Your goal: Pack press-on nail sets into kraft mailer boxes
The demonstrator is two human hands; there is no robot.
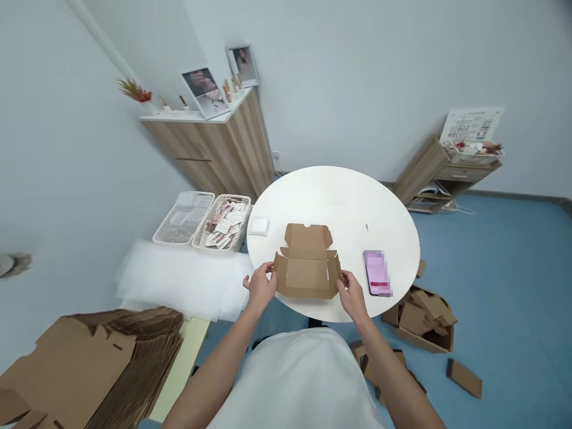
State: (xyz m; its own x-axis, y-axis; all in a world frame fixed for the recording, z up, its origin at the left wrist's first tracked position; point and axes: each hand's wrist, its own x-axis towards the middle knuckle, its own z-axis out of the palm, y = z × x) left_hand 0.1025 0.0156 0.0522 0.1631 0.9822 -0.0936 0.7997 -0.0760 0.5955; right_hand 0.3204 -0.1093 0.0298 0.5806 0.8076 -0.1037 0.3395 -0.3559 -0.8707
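Observation:
An unfolded brown cardboard mailer box [307,273] lies on the round white table [326,193], near its front edge, with its lid flap pointing away from me. Both side flaps are partly raised. My left hand [262,285] grips the left side flap between thumb and fingers. On the opposite side, my right hand [351,293] pinches the right flap the same way. To the right of the box lies a phone [378,274] with a pinkish, blurred screen. A small white packet [259,226] rests near the table's left edge.
Left of the table are two white baskets [223,223], a pile of white translucent sheets [183,280] and a stack of flat cardboard blanks [71,369]. A carton of folded boxes [422,322] stands on the floor at right, with a loose box [465,378] beyond it.

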